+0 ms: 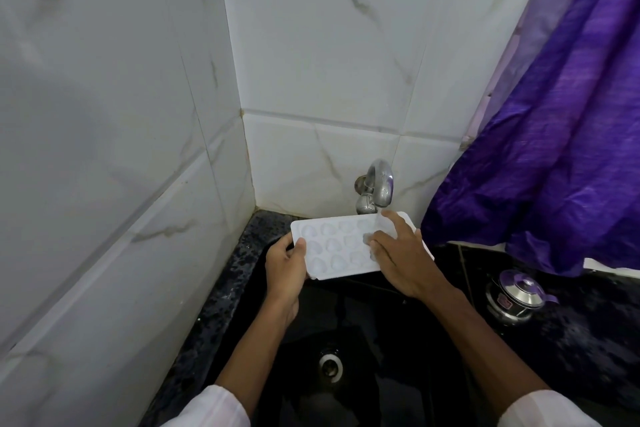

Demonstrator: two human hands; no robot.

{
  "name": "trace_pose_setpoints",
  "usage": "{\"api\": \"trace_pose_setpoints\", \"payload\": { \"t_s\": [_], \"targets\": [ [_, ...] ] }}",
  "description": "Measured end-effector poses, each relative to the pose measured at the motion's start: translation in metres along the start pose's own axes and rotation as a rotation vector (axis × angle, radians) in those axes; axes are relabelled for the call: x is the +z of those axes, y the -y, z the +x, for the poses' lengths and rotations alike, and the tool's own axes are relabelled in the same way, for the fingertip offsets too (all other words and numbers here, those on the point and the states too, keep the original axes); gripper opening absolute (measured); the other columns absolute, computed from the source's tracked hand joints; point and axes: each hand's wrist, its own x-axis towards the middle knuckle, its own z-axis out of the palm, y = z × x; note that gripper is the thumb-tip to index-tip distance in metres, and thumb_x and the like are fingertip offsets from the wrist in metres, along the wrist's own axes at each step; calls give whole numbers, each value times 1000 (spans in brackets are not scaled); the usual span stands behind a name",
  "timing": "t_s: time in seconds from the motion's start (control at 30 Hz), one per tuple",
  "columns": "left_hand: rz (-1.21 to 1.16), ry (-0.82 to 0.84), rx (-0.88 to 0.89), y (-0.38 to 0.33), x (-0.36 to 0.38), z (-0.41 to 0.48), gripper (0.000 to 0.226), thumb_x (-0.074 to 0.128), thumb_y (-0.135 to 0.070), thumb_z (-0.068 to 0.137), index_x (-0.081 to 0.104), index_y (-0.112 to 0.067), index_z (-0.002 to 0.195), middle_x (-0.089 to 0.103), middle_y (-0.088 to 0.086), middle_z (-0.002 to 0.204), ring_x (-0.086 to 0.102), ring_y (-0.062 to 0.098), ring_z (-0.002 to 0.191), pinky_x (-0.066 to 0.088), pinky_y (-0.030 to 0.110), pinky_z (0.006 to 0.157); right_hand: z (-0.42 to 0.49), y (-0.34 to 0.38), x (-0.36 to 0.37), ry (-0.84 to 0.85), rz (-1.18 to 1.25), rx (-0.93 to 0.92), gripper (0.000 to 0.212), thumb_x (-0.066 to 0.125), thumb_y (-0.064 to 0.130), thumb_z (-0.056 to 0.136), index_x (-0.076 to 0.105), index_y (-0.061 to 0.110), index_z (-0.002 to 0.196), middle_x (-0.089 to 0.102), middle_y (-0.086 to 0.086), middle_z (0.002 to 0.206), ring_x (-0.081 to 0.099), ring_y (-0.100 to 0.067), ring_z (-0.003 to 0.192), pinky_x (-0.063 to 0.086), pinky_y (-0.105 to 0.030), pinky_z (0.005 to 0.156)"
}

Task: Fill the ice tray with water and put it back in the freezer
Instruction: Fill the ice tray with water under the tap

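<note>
A white ice tray (337, 246) with heart-shaped cells is held level over the black sink (349, 340), just under the steel tap (379, 187). My left hand (285, 269) grips the tray's left end, thumb on top of the rim. My right hand (401, 256) lies over the tray's right end with fingers spread and fairly straight, fingertips touching the cells below the spout. A thin stream of water seems to fall from the spout onto the tray by those fingers.
White marble-look tiles form the corner behind and to the left. A purple curtain (554, 132) hangs at the right. A small steel lidded pot (516, 296) stands on the dark counter right of the sink. The sink drain (330, 366) lies below.
</note>
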Motion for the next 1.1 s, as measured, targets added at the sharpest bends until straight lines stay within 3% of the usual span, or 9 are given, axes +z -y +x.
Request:
{"api": "trace_pose_setpoints", "payload": {
  "t_s": [0.17, 0.3, 0.47, 0.57, 0.67, 0.83, 0.97, 1.1],
  "targets": [
    [-39, -11, -21, -1, -1, -2, 26, 45, -13, 105, 67, -13, 118, 77, 0, 97, 75, 16, 87, 62, 36, 67, 2, 2, 1, -5, -40, -22, 38, 30, 37, 103, 63, 27, 121, 22, -4, 157, 18, -21, 146, 7, -60, 119],
    [-64, -18, -21, -3, -1, -4, 24, 45, -13, 105, 68, -16, 114, 77, -3, 93, 75, 15, 84, 63, 36, 68, 3, 3, -1, -56, -56, -17, 53, 17, 46, 96, 65, 24, 100, 30, -6, 154, 28, -22, 143, 19, -60, 116],
    [-68, -13, -6, -5, 2, -8, 24, 45, -13, 105, 68, -21, 106, 76, -2, 94, 75, 14, 83, 63, 43, 75, 2, 1, 1, -66, -53, -28, 43, 26, 36, 97, 66, 22, 105, 31, -7, 154, 26, -25, 143, 14, -65, 116],
    [-71, -11, -4, -7, 3, -10, 25, 45, -13, 105, 68, -22, 105, 76, -2, 94, 75, 15, 84, 62, 44, 77, 3, -1, -1, -88, -59, -45, 51, 22, 41, 95, 67, 26, 113, 32, -7, 153, 29, -24, 141, 17, -64, 115],
    [-78, -10, 1, -8, 4, -10, 24, 45, -13, 105, 68, -20, 110, 76, -3, 96, 75, 14, 85, 63, 42, 76, 4, -3, -1, -117, -55, -64, 45, 27, 36, 98, 68, 26, 113, 35, -7, 150, 33, -23, 140, 23, -63, 113],
    [-83, -15, 18, -12, 6, -10, 24, 46, -13, 105, 68, -19, 112, 76, -6, 94, 75, 9, 81, 63, 37, 73, 2, -3, 1, -114, -16, -60, 32, 35, 24, 101, 65, 23, 112, 30, -4, 153, 28, -20, 142, 13, -62, 117],
    [-80, -22, 11, -11, 7, -12, 24, 46, -14, 105, 68, -16, 114, 76, -4, 96, 75, 12, 85, 63, 38, 73, 1, 0, -1, -104, -21, -42, 35, 34, 30, 100, 64, 22, 113, 29, -5, 153, 24, -23, 144, 7, -59, 119],
    [-76, -35, 3, -9, 7, -13, 24, 46, -14, 105, 68, -16, 114, 75, -4, 96, 74, 13, 86, 63, 41, 75, 1, -3, -1, -115, -40, -79, 42, 29, 39, 98, 65, 24, 114, 33, -8, 150, 27, -29, 143, 23, -64, 113]
  ]
}}
